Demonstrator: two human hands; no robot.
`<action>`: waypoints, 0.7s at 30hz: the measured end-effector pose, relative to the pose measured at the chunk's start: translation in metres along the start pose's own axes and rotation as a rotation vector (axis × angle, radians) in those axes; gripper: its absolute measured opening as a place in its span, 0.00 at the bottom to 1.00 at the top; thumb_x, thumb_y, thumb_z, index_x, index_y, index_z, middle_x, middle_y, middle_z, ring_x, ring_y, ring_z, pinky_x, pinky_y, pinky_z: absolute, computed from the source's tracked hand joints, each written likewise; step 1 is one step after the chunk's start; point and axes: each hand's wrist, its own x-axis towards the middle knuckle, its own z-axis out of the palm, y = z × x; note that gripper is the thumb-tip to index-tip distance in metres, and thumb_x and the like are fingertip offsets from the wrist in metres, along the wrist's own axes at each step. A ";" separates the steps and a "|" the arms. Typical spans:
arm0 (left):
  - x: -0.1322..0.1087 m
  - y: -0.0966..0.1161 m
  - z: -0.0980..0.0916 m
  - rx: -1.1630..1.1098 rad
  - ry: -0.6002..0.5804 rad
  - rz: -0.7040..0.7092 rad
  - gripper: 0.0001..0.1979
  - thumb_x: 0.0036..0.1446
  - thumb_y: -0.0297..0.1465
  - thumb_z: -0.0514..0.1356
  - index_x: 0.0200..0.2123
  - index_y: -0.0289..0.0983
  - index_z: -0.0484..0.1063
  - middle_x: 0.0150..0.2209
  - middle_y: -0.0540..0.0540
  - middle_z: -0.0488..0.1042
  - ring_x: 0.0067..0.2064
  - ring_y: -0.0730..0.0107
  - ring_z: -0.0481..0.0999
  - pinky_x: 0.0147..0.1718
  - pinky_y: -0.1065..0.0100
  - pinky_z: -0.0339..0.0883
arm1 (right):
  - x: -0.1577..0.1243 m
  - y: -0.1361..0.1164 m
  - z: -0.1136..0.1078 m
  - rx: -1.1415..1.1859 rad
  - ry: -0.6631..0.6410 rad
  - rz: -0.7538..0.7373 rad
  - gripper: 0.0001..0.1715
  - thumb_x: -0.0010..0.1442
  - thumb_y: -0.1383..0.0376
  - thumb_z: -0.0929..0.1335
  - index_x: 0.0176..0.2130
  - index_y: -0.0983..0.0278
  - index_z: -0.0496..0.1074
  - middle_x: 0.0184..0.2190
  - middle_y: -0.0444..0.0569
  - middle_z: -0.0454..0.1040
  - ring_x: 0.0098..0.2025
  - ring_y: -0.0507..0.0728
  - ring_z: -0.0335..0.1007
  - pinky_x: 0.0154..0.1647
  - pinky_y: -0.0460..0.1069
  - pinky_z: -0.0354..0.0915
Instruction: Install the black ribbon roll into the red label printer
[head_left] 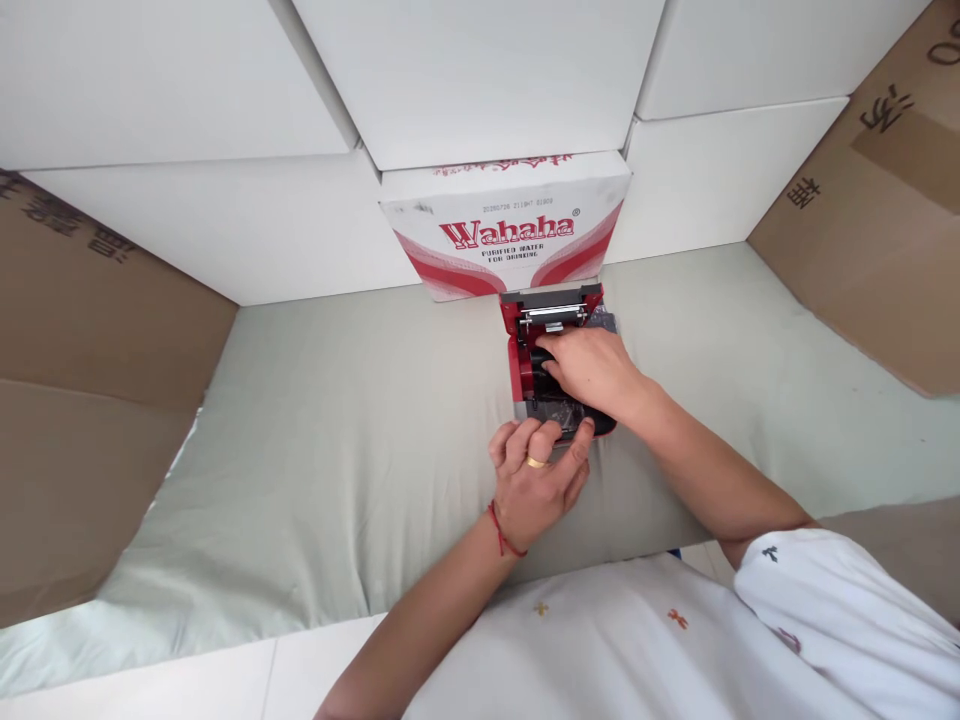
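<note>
A small red and black device [525, 368] lies on the green cloth with its lid raised toward the back; a metal-looking bar and a dark roller run across the inside of the lid. My right hand [592, 368] reaches into the open body from the right, its fingertips at a black part inside; whether it grips that part is hidden. My left hand [536, 470], with a gold ring and a red string at the wrist, rests its bent, parted fingers on the device's front edge. Something clear and crinkled shows behind the device's right side.
A white and red Wahaha carton [510, 235] stands right behind the device, against stacked white boxes [480, 80]. Brown cardboard boxes stand at the left [97, 400] and right [877, 230]. Pale green cloth [337, 420] covers the surface.
</note>
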 end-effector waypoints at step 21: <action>0.010 0.023 -0.003 0.473 0.126 0.234 0.17 0.60 0.28 0.72 0.52 0.46 0.86 0.42 0.43 0.74 0.52 0.59 0.69 0.60 0.56 0.60 | -0.053 0.038 0.007 0.275 0.553 -0.399 0.19 0.78 0.64 0.65 0.63 0.62 0.76 0.57 0.57 0.85 0.58 0.65 0.81 0.62 0.64 0.77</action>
